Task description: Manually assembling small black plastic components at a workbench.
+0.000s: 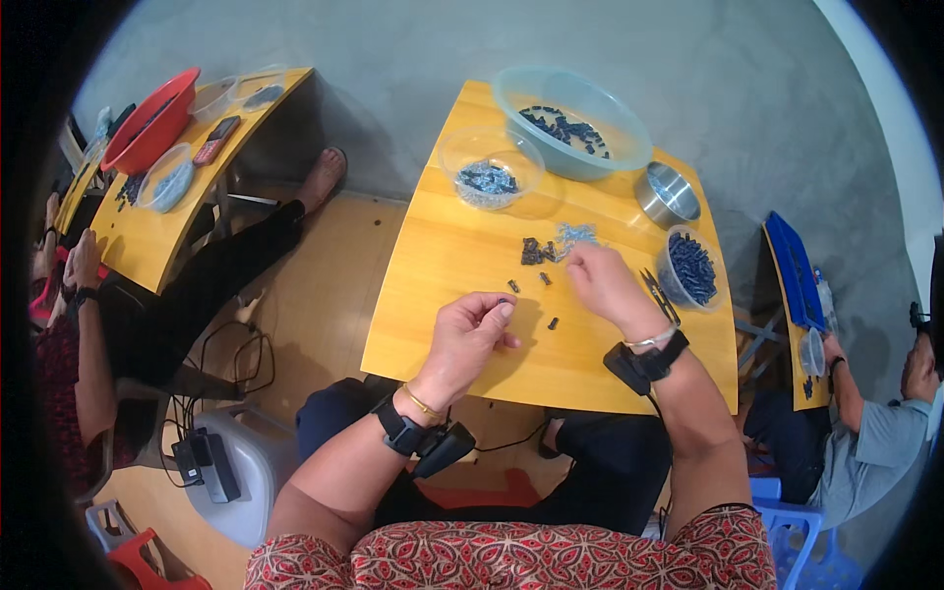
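My left hand (466,336) is closed above the near part of the yellow table, thumb and forefinger pinching a small dark plastic part (502,302). My right hand (601,282) is curled at the near edge of a little heap of clear, bluish-silver pieces (575,235). Its fingertips are bent down out of sight, so whatever they pinch is hidden. Beside that heap lies a cluster of dark small parts (533,252). Several single dark parts, one of them a short cylinder (553,323), are scattered between my hands. Dark tweezers (661,295) lie right of my right wrist.
Along the table's far side stand a pale blue basin (629,147) with dark parts, a clear tub (454,157) of silvery pieces and a metal bowl (678,202). A clear cup of dark parts (692,269) sits at the right edge. People work at tables on both sides.
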A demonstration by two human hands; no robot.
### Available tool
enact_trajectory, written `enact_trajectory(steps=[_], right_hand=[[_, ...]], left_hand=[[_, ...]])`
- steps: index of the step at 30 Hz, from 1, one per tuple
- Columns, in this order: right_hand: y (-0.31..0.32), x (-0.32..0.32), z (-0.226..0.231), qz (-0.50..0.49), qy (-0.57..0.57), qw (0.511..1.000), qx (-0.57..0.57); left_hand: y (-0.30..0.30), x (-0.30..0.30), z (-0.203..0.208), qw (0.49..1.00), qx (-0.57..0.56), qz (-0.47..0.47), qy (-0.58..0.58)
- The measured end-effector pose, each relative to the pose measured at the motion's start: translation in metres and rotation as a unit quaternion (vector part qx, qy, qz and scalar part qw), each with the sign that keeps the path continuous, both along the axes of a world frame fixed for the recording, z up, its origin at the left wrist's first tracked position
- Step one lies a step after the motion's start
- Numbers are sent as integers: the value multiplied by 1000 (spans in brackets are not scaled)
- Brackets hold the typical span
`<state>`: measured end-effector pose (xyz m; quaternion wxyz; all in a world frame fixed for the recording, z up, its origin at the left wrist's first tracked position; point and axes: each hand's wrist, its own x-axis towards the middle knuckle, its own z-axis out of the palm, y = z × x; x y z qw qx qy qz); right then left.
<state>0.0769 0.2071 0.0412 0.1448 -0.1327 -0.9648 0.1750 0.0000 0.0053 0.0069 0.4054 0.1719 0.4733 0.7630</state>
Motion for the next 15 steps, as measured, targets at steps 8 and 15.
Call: enact_trajectory(steps=[8,15], right_hand=[[-53,47,7,3,-2,977,-214],[-42,43,1,18,62,994,-87]], left_hand=[[-3,-4,-8,1000,13,-22,-6],[2,-2,-6,1000,11,-7,-13]])
